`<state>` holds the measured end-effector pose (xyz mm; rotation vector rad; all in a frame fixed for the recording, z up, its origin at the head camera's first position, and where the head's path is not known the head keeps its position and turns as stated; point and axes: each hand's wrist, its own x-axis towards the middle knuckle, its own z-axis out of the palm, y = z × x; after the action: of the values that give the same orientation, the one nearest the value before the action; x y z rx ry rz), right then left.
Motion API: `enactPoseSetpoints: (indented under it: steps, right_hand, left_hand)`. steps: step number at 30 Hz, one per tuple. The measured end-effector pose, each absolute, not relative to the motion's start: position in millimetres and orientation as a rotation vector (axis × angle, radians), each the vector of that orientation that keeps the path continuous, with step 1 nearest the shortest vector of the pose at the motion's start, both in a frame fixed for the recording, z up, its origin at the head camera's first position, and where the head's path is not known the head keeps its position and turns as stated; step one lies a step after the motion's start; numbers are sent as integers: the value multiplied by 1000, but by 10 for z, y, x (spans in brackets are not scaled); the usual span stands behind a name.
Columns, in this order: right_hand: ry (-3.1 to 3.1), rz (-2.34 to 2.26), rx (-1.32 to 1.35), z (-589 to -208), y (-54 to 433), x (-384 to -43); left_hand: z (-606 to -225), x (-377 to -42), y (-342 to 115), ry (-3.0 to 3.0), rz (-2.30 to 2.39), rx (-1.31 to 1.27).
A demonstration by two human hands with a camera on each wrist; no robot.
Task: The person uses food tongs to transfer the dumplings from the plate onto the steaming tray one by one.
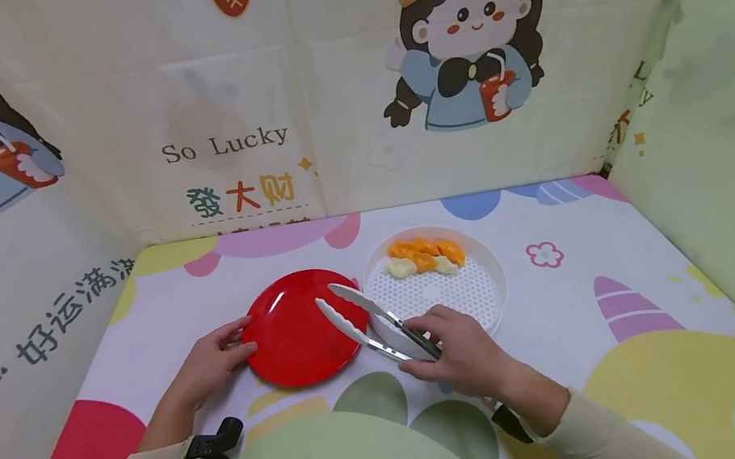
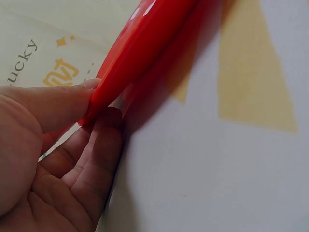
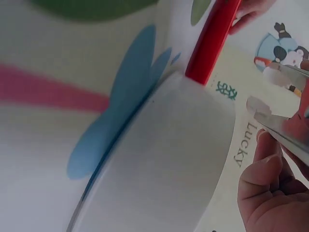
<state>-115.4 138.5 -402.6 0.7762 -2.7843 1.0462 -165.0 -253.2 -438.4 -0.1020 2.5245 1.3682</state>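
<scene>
A round red plate (image 1: 284, 343) lies left of centre on the table. My left hand (image 1: 211, 368) pinches its left rim, thumb above and fingers beneath, and the left wrist view shows that edge of the plate (image 2: 130, 63) tilted in the grip. Metal tongs with dark handles (image 1: 422, 341) are gripped in my right hand (image 1: 459, 353). Their arms are spread, with the tips over the right part of the plate and nothing seen between them. Beside the plate stands a round white perforated tray (image 1: 439, 303). Orange dumpling-shaped pieces (image 1: 423, 261) and whitish pieces (image 1: 401, 267) sit along its far side.
A patterned cloth (image 1: 552, 312) with cartoon prints covers the table. Printed sheets form a back wall (image 1: 342, 86) and side walls around it. The tray's near wall (image 3: 164, 154) fills much of the right wrist view, beside the red plate.
</scene>
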Motion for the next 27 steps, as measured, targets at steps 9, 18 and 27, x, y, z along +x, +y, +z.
enactPoseSetpoints:
  steps: [9,18,27]
  right_hand:
    - [-2810,1100,798,-4042,1210,-1095]
    - [-2818,1101,820,-4090,1056,-1047]
    - [-2904,1133,757,-4141,933,-989]
  left_hand:
    - [-4369,-1651,-2527,2521,1373,-98]
    - [-4368,-1632,-2525,2521,1371,-99]
    - [-4378,-1634,-2536,2527,1369,-96]
